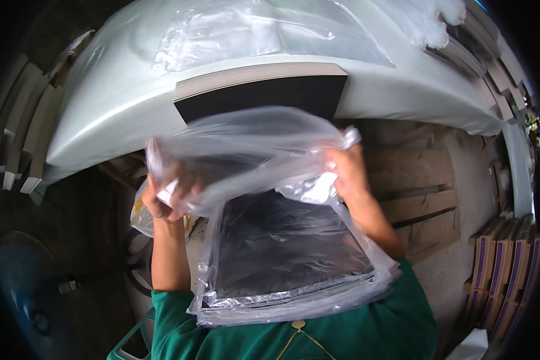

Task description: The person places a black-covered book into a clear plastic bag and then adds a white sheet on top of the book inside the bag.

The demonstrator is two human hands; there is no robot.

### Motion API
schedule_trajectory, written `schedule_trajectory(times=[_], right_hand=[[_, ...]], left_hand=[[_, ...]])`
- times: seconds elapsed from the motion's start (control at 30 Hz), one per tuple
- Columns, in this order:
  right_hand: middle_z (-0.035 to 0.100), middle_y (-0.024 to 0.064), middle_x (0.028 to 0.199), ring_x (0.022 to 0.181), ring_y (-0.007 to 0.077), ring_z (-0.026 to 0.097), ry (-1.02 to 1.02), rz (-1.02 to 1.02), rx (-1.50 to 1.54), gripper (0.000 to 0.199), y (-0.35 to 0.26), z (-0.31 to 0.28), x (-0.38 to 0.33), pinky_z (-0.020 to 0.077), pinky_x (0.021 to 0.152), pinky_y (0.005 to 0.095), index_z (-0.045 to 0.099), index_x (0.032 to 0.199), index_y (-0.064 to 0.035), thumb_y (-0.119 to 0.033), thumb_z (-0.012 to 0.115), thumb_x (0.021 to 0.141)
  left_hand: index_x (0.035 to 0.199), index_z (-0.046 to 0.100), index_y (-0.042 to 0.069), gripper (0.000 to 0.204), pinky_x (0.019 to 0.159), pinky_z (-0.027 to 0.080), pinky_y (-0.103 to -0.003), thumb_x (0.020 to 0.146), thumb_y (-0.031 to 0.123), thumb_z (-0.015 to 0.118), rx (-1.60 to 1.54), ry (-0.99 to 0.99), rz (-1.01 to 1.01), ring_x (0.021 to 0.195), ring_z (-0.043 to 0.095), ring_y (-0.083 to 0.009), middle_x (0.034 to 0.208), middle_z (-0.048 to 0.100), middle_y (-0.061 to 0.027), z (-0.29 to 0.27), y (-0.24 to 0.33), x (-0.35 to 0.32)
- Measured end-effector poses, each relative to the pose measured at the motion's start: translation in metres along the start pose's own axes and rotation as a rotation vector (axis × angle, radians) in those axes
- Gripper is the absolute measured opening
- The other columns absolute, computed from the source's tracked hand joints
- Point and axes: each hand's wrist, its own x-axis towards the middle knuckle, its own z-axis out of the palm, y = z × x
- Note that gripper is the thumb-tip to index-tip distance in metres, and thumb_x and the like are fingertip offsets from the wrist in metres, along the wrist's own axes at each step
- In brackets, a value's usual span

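Note:
A clear plastic bag [252,141] is stretched between my two hands, smeared by motion. My left hand [167,195] is closed on its left end, with some fingers showing through the film. At the right end, my right hand [347,167] grips the bunched plastic. Below, in front of my green top, a stack of clear plastic bags [294,252] lies flat and looks dark through the film. Just beyond the held bag, a stack of boards [261,90] with a black face and pale edges rests at the table's near edge; the bag hides its lower part.
The table [120,114] has a pale cover, with more clear plastic sheets [222,36] on it. Board stacks stand left [33,120] and far right [480,54]. A wooden pallet [414,192] is at right, beside stacked cartons [504,276]. A blue fan [36,294] stands lower left.

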Motion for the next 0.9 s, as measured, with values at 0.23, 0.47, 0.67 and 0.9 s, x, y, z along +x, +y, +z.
schedule_trajectory(times=[0.23,0.47,0.67,0.9], right_hand=[[0.049,0.0058,0.093,0.061,0.0166,0.051,0.448,-1.055,-1.088,0.038,-0.057,0.015,0.045,0.0408,0.054,0.0301,0.060,0.099,-0.0122,0.008,0.059,0.067],[0.050,0.0091,0.103,0.061,0.0111,0.050,0.296,-1.138,-1.130,0.031,-0.045,-0.021,-0.029,0.0390,0.053,0.0218,0.067,0.092,-0.0024,0.008,0.062,0.063],[0.054,0.0045,0.083,0.056,0.0088,0.047,-0.311,-0.220,0.037,0.040,-0.029,-0.098,-0.049,0.0372,0.050,0.0213,0.051,0.110,-0.0001,-0.006,0.059,0.072],[0.042,-0.0039,0.055,0.044,0.0036,0.038,-0.230,0.558,0.210,0.011,0.157,-0.146,0.001,0.0303,0.039,0.0193,0.052,0.090,-0.0108,-0.021,0.049,0.087]], left_hand=[[0.110,0.056,0.011,0.062,0.065,0.041,-0.025,0.057,-0.018,0.043,1.874,0.493,0.326,0.071,0.048,-0.0154,0.081,0.046,-0.0065,0.037,0.017,0.065],[0.081,0.067,0.005,0.020,0.054,0.041,-0.021,0.063,-0.003,0.063,1.962,0.108,0.572,0.069,0.053,-0.0154,0.077,0.045,-0.0063,0.066,0.010,0.006],[0.090,0.060,0.000,0.027,0.063,0.044,-0.023,0.071,0.017,0.069,0.826,0.320,-0.489,0.067,0.058,-0.0154,0.077,0.060,-0.0052,0.040,0.012,-0.003],[0.101,0.054,0.008,0.026,0.066,0.045,-0.025,0.078,0.020,0.061,0.204,0.575,-0.493,0.073,0.054,-0.0103,0.086,0.058,-0.0013,-0.178,-0.042,-0.090]])
